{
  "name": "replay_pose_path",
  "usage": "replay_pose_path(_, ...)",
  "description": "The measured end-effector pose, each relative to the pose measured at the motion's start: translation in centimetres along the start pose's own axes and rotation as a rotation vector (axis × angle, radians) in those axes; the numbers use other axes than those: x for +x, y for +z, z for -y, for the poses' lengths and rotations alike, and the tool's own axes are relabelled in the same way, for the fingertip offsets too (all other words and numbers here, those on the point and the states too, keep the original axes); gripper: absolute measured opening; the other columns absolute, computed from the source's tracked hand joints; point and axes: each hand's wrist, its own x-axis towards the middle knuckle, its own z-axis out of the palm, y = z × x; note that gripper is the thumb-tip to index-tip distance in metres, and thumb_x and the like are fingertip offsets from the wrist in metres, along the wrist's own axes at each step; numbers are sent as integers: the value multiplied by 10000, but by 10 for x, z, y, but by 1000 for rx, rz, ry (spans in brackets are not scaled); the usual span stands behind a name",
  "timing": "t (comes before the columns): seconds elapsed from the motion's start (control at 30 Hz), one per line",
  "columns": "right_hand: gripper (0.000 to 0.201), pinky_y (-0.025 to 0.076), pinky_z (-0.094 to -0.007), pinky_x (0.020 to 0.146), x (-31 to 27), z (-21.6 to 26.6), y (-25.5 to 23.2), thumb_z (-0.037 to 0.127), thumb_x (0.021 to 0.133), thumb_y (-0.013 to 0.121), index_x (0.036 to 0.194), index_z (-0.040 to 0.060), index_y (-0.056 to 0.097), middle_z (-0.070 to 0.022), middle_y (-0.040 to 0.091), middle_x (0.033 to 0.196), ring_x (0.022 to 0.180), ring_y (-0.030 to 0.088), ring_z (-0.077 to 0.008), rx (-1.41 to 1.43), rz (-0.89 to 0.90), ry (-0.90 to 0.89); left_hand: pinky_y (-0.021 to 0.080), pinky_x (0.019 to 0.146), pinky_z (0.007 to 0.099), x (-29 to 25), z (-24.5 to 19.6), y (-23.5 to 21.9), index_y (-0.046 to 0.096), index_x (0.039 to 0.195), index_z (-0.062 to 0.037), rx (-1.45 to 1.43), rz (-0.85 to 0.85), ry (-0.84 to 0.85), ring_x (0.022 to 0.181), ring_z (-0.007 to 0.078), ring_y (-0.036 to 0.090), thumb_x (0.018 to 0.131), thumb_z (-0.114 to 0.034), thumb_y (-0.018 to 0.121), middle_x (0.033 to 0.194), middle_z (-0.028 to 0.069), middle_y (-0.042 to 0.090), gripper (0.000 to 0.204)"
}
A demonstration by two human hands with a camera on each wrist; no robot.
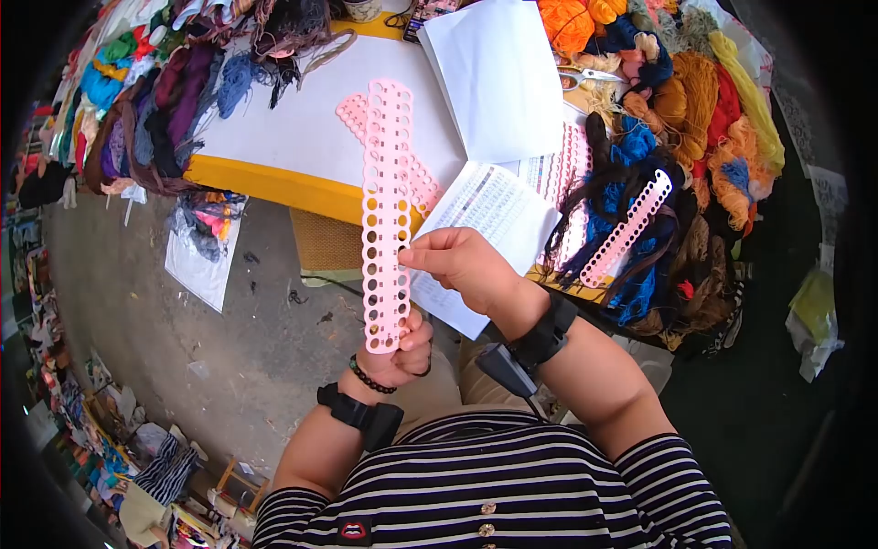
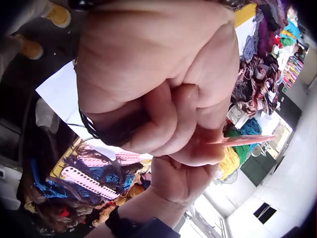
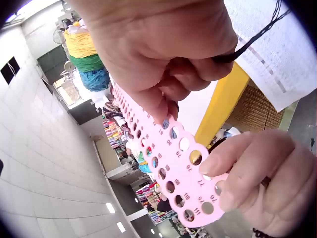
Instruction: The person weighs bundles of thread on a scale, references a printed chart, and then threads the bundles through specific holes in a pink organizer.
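Note:
My left hand [image 1: 404,355] grips the lower end of a long pink thread organizer card [image 1: 388,165] with rows of round holes along both edges and printed numbers. The card stands upright in front of me. At the card's right edge my right hand [image 1: 465,263] has thumb and forefinger pinched together beside a hole. Black thread [image 3: 255,39] trails from its curled fingers in the right wrist view. In the left wrist view, dark strands [image 2: 111,126] cross the left hand's curled fingers, and the card shows edge-on.
More pink cards [image 1: 422,188] lie on the white table [image 1: 265,128] with its yellow edge. Printed sheets [image 1: 489,206] overlap the front edge. To the right, another pink card [image 1: 629,229] rests on dark and blue yarn, near scissors [image 1: 590,75]. Yarn skeins [image 1: 187,78] fill the left.

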Motion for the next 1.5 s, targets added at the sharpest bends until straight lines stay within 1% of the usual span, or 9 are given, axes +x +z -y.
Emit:
replay_pose_path(0.2, 120, 434, -233, 667, -8, -1, -13, 107, 796, 724, 841, -4, 710, -30, 673, 778, 698, 553, -84, -39, -35, -77, 326, 404, 204, 1, -6, 7, 575, 1105, -99, 372, -487, 131, 547, 79, 522, 928, -240, 517, 949, 60, 646, 234)
replay_pose_path(0.3, 142, 446, -243, 703, -4, -11, -28, 116, 800, 724, 853, -14, 712, -36, 679, 791, 731, 570, -88, -75, -48, -108, 367, 454, 187, -2, -16, -3, 555, 1157, -100, 553, -607, 255, 600, 63, 549, 937, -242, 515, 942, 39, 645, 266)
replay_pose_path(0.4, 145, 439, -234, 660, -5, -19, -36, 123, 807, 719, 860, -11, 713, -23, 667, 766, 692, 547, -74, -115, -46, -147, 272, 448, 184, 3, -24, 14, 609, 1088, -52, 718, -682, 369, 518, 23, 396, 963, -259, 504, 899, 17, 629, 264)
replay_pose_path(0.7, 136, 467, -223, 698, -24, -26, -48, 79, 826, 699, 903, -33, 700, -49, 681, 821, 734, 584, -80, -274, -67, -43, 223, 422, 180, 25, -24, 39, 616, 1104, -2, 942, -763, 551, 478, 2, 324, 963, -213, 522, 925, 57, 639, 270)
replay_pose_path(0.8, 136, 379, -207, 512, -27, -34, -50, 108, 806, 723, 863, -15, 711, 1, 630, 696, 574, 460, -41, -254, -55, -128, 220, 418, 179, 26, -22, 40, 620, 1095, 3, 945, -740, 555, 475, -1, 317, 963, -214, 523, 909, 54, 639, 272)
replay_pose_path(0.9, 133, 386, -208, 518, -30, -36, -51, 100, 803, 724, 864, -18, 711, 0, 631, 698, 582, 464, -39, -268, -52, -119, 218, 419, 176, 27, -20, 48, 623, 1086, 6, 963, -722, 520, 473, -3, 312, 965, -211, 519, 898, 53, 642, 270)
replay_pose_path(1.0, 137, 472, -215, 698, -33, -30, -50, 67, 828, 695, 917, -37, 698, -52, 682, 828, 740, 588, -78, -281, -41, -38, 220, 420, 174, 27, -20, 50, 624, 1082, 6, 973, -743, 507, 469, -1, 310, 965, -208, 517, 893, 52, 647, 267)
replay_pose_path(1.2, 130, 474, -220, 718, -28, -35, -53, 53, 825, 691, 917, -39, 699, -60, 686, 830, 761, 594, -85, -241, -24, -50, 218, 419, 172, 26, -28, 45, 620, 1087, 4, 1011, -728, 469, 462, -2, 304, 970, -223, 503, 893, 47, 649, 281)
replay_pose_path(1.5, 158, 213, -209, 440, -25, -33, -59, 181, 849, 687, 847, 25, 664, 69, 450, 567, 470, 288, -30, 278, -194, -63, 215, 423, 184, 28, -23, 32, 616, 1088, -2, 991, -781, 453, 472, 2, 301, 970, -243, 496, 839, 6, 617, 294)
